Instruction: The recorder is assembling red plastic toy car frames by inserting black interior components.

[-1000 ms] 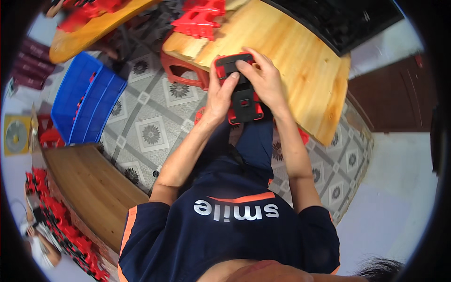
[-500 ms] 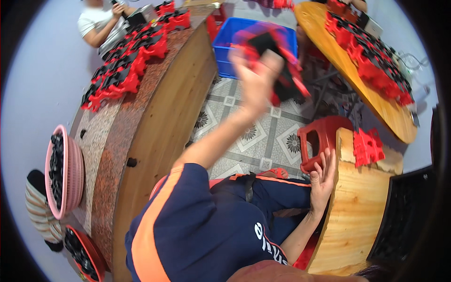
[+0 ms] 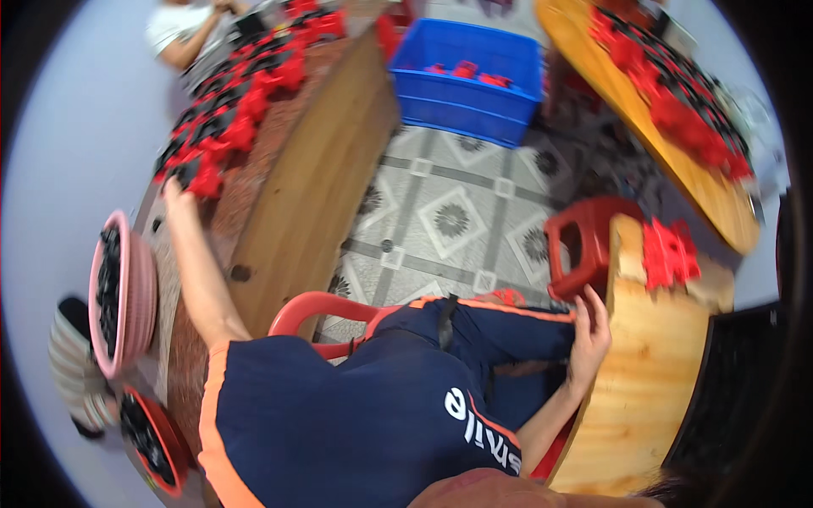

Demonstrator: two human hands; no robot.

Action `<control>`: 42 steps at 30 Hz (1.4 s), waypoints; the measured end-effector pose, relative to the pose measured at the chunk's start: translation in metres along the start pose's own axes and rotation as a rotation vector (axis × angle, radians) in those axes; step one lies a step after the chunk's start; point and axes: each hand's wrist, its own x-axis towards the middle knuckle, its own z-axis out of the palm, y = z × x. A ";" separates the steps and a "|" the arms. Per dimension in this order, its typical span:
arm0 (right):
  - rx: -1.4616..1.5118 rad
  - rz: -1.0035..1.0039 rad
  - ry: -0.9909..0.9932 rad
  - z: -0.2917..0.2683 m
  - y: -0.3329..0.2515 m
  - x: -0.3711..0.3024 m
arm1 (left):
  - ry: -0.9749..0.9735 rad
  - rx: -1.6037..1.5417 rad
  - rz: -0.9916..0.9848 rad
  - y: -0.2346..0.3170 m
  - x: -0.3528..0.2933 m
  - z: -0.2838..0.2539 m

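My left hand (image 3: 175, 196) reaches to the near end of a row of red plastic pieces with black parts on them (image 3: 229, 127), on the long counter at left. It touches the end piece (image 3: 201, 176); its fingers are blurred and partly hidden there, so their grip is unclear. My right hand (image 3: 588, 343) rests by the edge of the wooden table (image 3: 648, 372) at right, fingers extended and holding nothing. A red plastic piece (image 3: 669, 254) lies on that table's far end. Ahead stands a blue crate (image 3: 466, 102) with several red pieces inside.
Beside my left arm stand a pink basket (image 3: 140, 296) and a red basin (image 3: 174, 444), both holding black parts. A red stool (image 3: 584, 271) stands near my right hand. More red-and-black pieces (image 3: 669, 93) line the far right table (image 3: 593, 63). Another person (image 3: 182, 46) sits at far left.
My left hand has swung from in front of the blue crate, where it held a red-and-black piece, leftward to the counter row. My right hand's fingers have bent slightly. The crate's inside now shows.
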 end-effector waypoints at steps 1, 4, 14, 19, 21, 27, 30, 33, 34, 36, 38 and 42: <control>-0.014 -0.032 -0.013 0.003 0.000 0.000 | -0.038 0.057 0.085 0.005 -0.003 0.006; -0.046 -0.111 0.002 0.008 0.000 0.000 | -0.213 0.167 0.317 -0.003 0.017 0.013; -0.428 -0.101 0.806 -0.087 0.028 0.100 | -0.637 0.054 1.085 0.018 -0.218 0.190; -0.278 -0.070 0.554 -0.105 0.076 0.152 | -1.702 -0.362 0.647 -0.007 -0.519 0.238; -0.082 -0.060 0.439 -0.116 0.088 0.142 | -1.770 -0.225 0.768 -0.034 -0.621 0.237; -0.360 -0.142 0.617 -0.144 0.081 0.043 | -2.136 -0.289 0.564 -0.038 -0.731 0.201; -0.585 -0.127 0.735 -0.152 0.037 -0.014 | -2.282 -0.336 0.518 -0.009 -0.752 0.179; -0.725 -0.044 0.806 -0.167 0.031 -0.066 | -2.305 -0.177 0.365 0.008 -0.779 0.175; -0.705 -0.017 0.817 -0.173 0.033 -0.084 | -2.316 -0.201 0.367 0.021 -0.776 0.166; -0.746 -0.049 0.820 -0.177 0.034 -0.116 | -1.937 -0.128 0.988 0.045 -0.762 0.142; -0.781 -0.080 0.820 -0.179 0.025 -0.128 | -2.150 -0.317 0.601 0.081 -0.733 0.120; -0.965 -0.399 0.484 -0.184 -0.033 -0.120 | -2.285 -0.480 -0.399 0.077 -0.721 0.080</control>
